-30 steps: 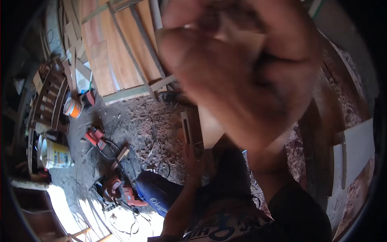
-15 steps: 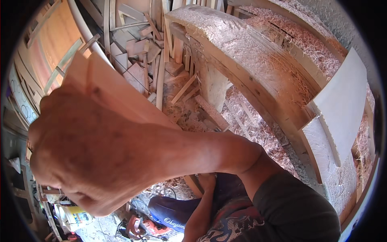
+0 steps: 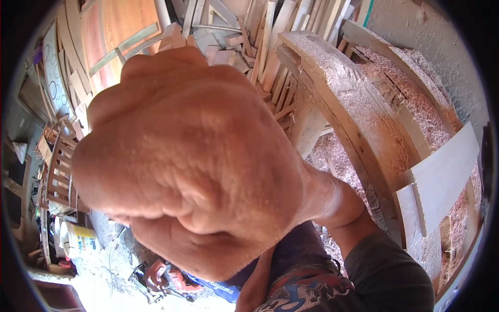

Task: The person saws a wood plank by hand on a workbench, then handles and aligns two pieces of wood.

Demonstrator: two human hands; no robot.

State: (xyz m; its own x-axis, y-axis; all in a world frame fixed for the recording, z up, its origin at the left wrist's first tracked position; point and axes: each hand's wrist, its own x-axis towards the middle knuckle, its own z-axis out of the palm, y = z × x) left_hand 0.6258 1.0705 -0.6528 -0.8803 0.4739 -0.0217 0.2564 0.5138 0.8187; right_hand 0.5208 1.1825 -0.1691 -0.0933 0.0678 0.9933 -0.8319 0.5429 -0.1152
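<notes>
My right hand (image 3: 192,161) fills the middle of the view, very close, knuckles up and fingers curled closed. Just beyond the knuckles the end of a pale wooden board (image 3: 172,38) sticks out; the hand hides the rest of it and the fingertips. My left forearm (image 3: 255,283) rises from the lower edge beside my body, while the left hand itself is hidden behind the right one.
At right stands a heavy wooden bench (image 3: 358,104) strewn with shavings, with a pale flat sheet (image 3: 447,174) on its near end. Offcuts (image 3: 223,57) pile up at the back. A red power tool (image 3: 169,278) and white bucket (image 3: 80,240) sit at lower left.
The right hand has come closer and toward the middle, now covering most of the board and the left hand. The view has swung a little, shifting the bench and offcuts to the right.
</notes>
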